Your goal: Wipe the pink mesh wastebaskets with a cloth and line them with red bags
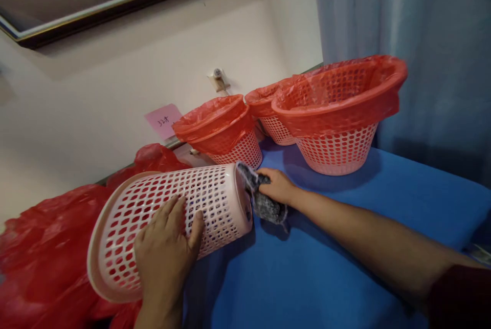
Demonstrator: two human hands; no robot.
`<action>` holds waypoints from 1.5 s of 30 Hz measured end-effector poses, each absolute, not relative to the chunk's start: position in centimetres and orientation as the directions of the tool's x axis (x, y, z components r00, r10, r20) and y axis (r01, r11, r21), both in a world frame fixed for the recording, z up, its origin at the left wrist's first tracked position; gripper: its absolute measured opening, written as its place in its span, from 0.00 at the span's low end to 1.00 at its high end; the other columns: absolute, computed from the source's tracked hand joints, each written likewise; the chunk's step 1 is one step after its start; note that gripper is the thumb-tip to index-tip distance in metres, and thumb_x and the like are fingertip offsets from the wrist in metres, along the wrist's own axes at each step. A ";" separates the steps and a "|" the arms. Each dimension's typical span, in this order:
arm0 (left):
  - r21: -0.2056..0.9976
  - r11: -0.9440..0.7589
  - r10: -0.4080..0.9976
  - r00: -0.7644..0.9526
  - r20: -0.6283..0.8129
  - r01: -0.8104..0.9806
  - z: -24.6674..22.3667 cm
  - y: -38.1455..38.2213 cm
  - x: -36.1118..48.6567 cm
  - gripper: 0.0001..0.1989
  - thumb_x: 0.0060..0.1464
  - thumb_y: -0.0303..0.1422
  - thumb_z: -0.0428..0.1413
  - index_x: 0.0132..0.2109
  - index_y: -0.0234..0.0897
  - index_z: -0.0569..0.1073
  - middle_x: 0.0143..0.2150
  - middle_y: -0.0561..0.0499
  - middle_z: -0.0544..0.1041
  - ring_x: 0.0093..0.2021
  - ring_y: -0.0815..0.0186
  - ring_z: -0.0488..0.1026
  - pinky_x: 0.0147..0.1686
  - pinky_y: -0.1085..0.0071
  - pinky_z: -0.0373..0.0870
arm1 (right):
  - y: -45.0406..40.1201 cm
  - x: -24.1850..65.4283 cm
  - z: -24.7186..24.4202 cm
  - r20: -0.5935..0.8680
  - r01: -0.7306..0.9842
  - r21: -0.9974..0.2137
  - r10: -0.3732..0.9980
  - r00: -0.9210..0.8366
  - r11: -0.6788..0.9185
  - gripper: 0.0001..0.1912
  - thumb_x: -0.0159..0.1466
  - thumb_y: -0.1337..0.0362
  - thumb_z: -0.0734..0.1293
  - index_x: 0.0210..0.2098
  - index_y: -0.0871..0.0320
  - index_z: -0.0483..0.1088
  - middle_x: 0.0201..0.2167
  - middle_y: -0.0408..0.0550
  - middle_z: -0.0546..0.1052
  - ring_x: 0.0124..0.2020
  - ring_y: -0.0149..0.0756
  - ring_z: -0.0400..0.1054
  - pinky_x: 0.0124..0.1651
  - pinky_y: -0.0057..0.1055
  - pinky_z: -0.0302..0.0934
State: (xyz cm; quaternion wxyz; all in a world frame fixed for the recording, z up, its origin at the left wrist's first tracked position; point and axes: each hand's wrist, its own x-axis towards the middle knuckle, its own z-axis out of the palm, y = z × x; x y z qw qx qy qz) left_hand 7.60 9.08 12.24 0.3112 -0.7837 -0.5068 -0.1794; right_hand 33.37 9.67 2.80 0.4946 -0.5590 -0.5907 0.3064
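A pale pink plastic basket (pixel 215 180) with a lattice of holes lies on its side, its base toward the right and its rim toward the lower left. My left hand (pixel 164 242) rests on the basket's wall with the fingers spread. In my right hand (pixel 278 185) is a bunched grey cleaning cloth (pixel 268 209) with a light edge, which meets the basket's base. The side of the base behind the cloth is hidden.
Red plastic bags (pixel 49 237) lie heaped at the left. Baskets lined with red bags stand behind: a left one (pixel 238 152), a middle one (pixel 280 129) and a large right one (pixel 337 152). The blue tabletop (pixel 307 278) meets a wall bearing a pink note (pixel 163 120).
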 end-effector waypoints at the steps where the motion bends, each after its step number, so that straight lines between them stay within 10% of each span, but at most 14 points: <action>1: -0.308 -0.291 0.681 0.422 0.598 0.906 12.2 9.1 7.6 0.34 0.70 0.49 0.40 0.64 0.28 0.75 0.67 0.34 0.74 0.63 0.41 0.74 0.60 0.48 0.66 | 9.5 33.1 3.0 0.296 0.357 -0.908 0.938 0.180 0.218 0.25 0.60 0.71 0.64 0.57 0.56 0.73 0.54 0.51 0.77 0.56 0.43 0.70 0.62 0.40 0.64; 5: -0.319 -0.273 0.683 0.416 0.600 0.908 12.1 9.0 7.5 0.32 0.71 0.48 0.40 0.64 0.29 0.74 0.67 0.35 0.75 0.64 0.43 0.74 0.60 0.49 0.66 | 7.9 31.0 2.6 0.474 0.433 -0.819 0.869 0.143 0.376 0.29 0.58 0.71 0.66 0.60 0.55 0.69 0.58 0.51 0.72 0.61 0.42 0.66 0.66 0.38 0.61; 12: -0.338 -0.290 0.667 0.443 0.599 0.895 11.9 9.2 7.1 0.31 0.71 0.48 0.42 0.64 0.30 0.73 0.67 0.34 0.74 0.63 0.43 0.74 0.59 0.49 0.66 | 8.3 30.2 0.0 0.296 0.586 -0.781 0.954 0.040 0.218 0.18 0.53 0.72 0.69 0.43 0.56 0.76 0.43 0.50 0.77 0.46 0.45 0.75 0.54 0.42 0.69; 20: -0.318 -0.281 0.678 0.422 0.603 0.906 11.8 8.9 7.4 0.30 0.71 0.47 0.42 0.65 0.30 0.73 0.68 0.34 0.74 0.64 0.43 0.73 0.60 0.49 0.65 | 8.6 30.9 1.8 0.657 0.493 -0.692 0.744 0.126 0.527 0.36 0.63 0.75 0.60 0.70 0.57 0.59 0.72 0.56 0.59 0.74 0.41 0.52 0.76 0.44 0.50; 28: -0.330 -0.294 0.652 0.441 0.617 0.897 11.7 9.1 7.2 0.32 0.72 0.48 0.41 0.65 0.28 0.73 0.67 0.33 0.74 0.63 0.42 0.73 0.59 0.48 0.66 | 10.0 30.1 -1.9 0.358 0.537 -0.796 0.932 0.045 0.280 0.25 0.54 0.78 0.65 0.50 0.60 0.76 0.51 0.56 0.77 0.54 0.48 0.74 0.61 0.46 0.69; 36: -0.348 -0.323 0.626 0.474 0.619 0.880 11.5 9.3 7.0 0.31 0.72 0.48 0.42 0.64 0.27 0.74 0.67 0.33 0.74 0.63 0.40 0.74 0.57 0.47 0.67 | 12.0 30.2 0.7 0.537 0.508 -0.764 0.829 0.158 0.398 0.39 0.63 0.76 0.60 0.73 0.56 0.55 0.75 0.53 0.54 0.76 0.40 0.48 0.77 0.43 0.48; 42: -0.351 -0.303 0.612 0.463 0.641 0.886 11.5 9.3 6.9 0.32 0.72 0.48 0.42 0.64 0.27 0.74 0.66 0.33 0.75 0.61 0.40 0.75 0.57 0.47 0.68 | 12.1 29.6 -2.7 0.395 0.524 -0.800 0.914 0.091 0.293 0.25 0.54 0.78 0.67 0.50 0.60 0.77 0.56 0.58 0.77 0.57 0.52 0.73 0.64 0.49 0.68; 45: -0.343 -0.306 0.604 0.459 0.652 0.888 11.5 9.2 7.1 0.32 0.72 0.48 0.41 0.63 0.27 0.75 0.66 0.33 0.76 0.61 0.40 0.76 0.57 0.46 0.68 | 13.1 30.3 -2.9 0.398 0.516 -0.811 0.907 0.140 0.276 0.33 0.55 0.78 0.64 0.60 0.57 0.73 0.61 0.56 0.74 0.63 0.48 0.69 0.69 0.47 0.63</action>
